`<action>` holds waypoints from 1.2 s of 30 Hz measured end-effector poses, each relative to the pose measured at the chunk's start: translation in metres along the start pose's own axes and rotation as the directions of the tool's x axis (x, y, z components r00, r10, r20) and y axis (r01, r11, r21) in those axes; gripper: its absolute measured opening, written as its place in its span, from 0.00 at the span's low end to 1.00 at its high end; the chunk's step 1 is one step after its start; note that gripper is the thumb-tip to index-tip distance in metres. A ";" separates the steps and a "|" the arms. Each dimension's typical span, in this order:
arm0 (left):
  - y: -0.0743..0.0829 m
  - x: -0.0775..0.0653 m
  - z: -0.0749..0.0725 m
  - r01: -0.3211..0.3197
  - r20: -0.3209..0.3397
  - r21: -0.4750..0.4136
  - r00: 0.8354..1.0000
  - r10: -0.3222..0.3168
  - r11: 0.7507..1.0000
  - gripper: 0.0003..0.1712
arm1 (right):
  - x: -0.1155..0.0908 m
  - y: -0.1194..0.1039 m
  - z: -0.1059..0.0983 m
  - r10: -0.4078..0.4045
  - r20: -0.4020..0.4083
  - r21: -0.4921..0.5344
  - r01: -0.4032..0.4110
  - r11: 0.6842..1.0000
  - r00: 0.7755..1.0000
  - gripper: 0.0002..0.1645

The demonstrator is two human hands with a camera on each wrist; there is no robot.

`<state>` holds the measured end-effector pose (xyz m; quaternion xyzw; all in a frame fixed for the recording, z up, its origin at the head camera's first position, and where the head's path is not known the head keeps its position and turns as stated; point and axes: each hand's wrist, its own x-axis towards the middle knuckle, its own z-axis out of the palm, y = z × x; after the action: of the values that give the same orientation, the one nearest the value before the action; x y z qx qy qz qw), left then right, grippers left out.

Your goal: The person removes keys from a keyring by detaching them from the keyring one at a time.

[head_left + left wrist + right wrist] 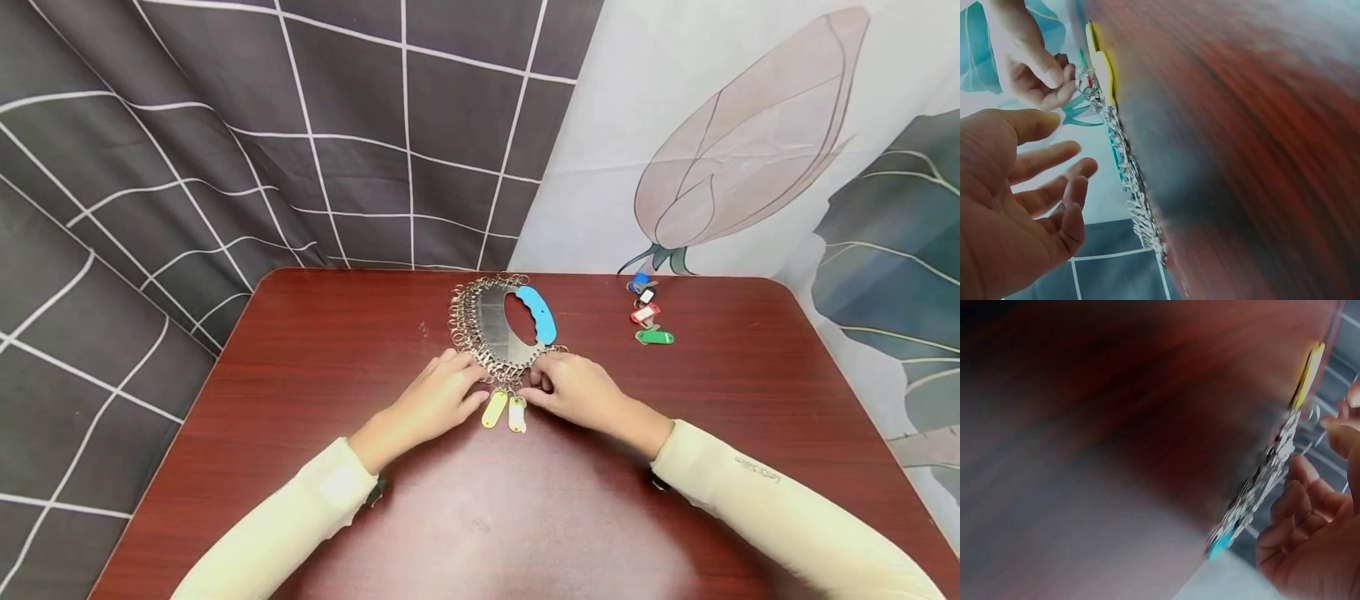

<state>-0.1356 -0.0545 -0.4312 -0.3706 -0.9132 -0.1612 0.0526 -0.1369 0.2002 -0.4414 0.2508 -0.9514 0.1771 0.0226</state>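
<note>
"Beyond your table, what takes up the most room?"

"Ahead of you a dark curtain (352, 108) with white grid lines fills the far left, and a pale curtain (592, 167) with a big flower print covers the far right."

"And under your arms?"

"You have a red-brown table (750, 375) with dark grain. Over its near part your arms reach forward in cream sleeves (277, 525), one from each side."

"How are your hands?"

"Your left hand (442, 392) is relaxed and fairly wide, its thumb well apart from loosely bent fingers. Your right hand (581, 387) faces it, narrower, with the fingers more curled and a gap before the thumb. You cannot tell from these views whether any fingertip touches metal."

"Where is the thing between them?"

"It lies flat toward the far middle of your table: a grey metal plate (491, 317), rounded on its left and near sides, with a blue handle (542, 315) on its right. A thick fringe of metal rings (465, 329) lines the rounded edge, and your hands flank its near end."

"Anything smaller?"

"Two yellow tags (494, 408) lie at the near end of the fringe, between your thumbs. Far right, well apart, you have a green tag (656, 337), a red tag (645, 313) and a blue tag (639, 282), running from near to far."
</note>
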 end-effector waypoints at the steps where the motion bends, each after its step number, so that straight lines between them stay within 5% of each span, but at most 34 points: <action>1: 0.001 0.001 0.000 0.009 0.004 0.003 1.000 -0.009 1.000 0.11 | 0.001 -0.004 0.002 0.007 0.007 -0.002 -0.007 1.000 1.000 0.18; 15: 0.005 0.015 0.005 0.014 0.020 -0.005 1.000 -0.014 1.000 0.06 | 0.009 -0.019 0.009 0.087 0.089 -0.076 -0.081 0.994 0.992 0.15; 26: 0.012 0.030 0.006 0.000 0.114 -0.033 0.993 0.004 0.999 0.09 | 0.013 -0.009 -0.003 0.031 0.074 0.089 -0.038 0.995 0.997 0.07; 36: 0.010 0.052 0.017 0.019 0.141 -0.216 0.990 0.012 0.976 0.06 | 0.014 0.005 -0.008 0.027 0.033 0.146 -0.031 0.989 0.999 0.06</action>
<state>-0.1659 -0.0078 -0.4337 -0.3832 -0.8922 -0.2331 -0.0532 -0.1524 0.2007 -0.4336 0.2407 -0.9397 0.2427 -0.0134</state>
